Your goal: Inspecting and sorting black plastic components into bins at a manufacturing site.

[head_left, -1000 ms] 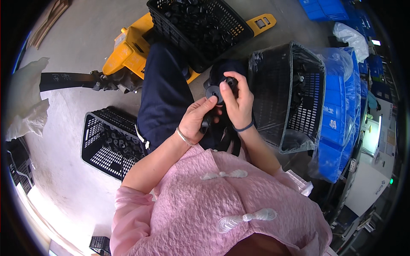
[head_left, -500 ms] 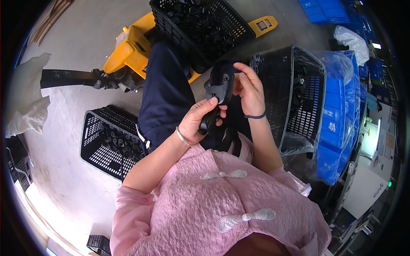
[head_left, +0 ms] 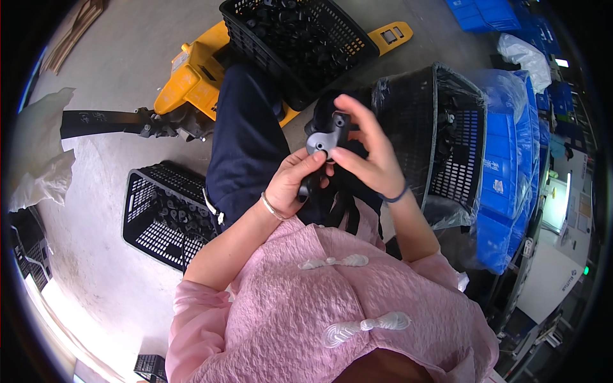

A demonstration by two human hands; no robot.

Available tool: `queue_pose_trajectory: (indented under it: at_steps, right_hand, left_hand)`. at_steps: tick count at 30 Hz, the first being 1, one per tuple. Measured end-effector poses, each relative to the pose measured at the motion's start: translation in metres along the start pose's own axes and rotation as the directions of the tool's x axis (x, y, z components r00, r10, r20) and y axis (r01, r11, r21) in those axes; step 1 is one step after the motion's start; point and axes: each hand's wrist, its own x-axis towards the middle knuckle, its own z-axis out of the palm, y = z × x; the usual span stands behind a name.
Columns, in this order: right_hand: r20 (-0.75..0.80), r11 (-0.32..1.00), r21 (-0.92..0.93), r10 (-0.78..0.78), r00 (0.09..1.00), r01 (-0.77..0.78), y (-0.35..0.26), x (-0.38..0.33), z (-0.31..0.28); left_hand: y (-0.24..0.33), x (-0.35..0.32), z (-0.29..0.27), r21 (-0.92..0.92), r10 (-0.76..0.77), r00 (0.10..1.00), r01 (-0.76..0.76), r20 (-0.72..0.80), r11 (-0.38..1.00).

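Note:
A black moulded plastic part (head_left: 324,142) with round holes and a longer arm reaches upward in front of my lap. My left hand (head_left: 292,177) is closed around its lower end, thumb pressed on top near a hole. Close beside it, my right hand (head_left: 375,153) has its thumb against the part's right edge, near the left thumb. The right index finger stretches past the part's upper end, apart from it; the other right fingers are partly hidden.
Ahead, a black crate (head_left: 306,54) full of black parts sits on a yellow pallet jack (head_left: 195,70). Another black crate (head_left: 169,220) with similar parts is at left. On the right stand a plastic-wrapped black crate (head_left: 460,140) and blue bins (head_left: 501,172).
My right hand has turned and come down and inward, bringing its thumb against the part. My left hand keeps its hold in nearly the same place.

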Motion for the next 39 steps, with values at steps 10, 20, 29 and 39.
queue_pose_trajectory:
  at_steps: [10,20,29,39]
  right_hand:
    - [-0.161,0.952,0.027,0.304,0.939,-0.304,0.022,0.019,0.009]
    - [0.228,0.588,-0.709,-0.332,0.915,0.39,0.002,0.008,-0.009]
    - [0.115,0.682,0.615,0.42,0.9,-0.396,0.036,-0.009,-0.024]
    - [0.421,-0.143,0.907,0.289,0.86,-0.396,0.047,-0.015,-0.017]
  left_hand:
    - [-0.002,-0.003,0.002,0.014,0.014,0.999,-0.013,-0.041,1.0]
    - [0.002,-0.001,0.0,-0.026,-0.025,0.999,0.024,-0.04,0.999]
    - [0.003,0.0,-0.005,0.043,-0.065,0.998,0.065,-0.018,0.997]
    - [0.005,0.004,-0.006,-0.014,-0.11,0.991,0.109,-0.076,0.994]
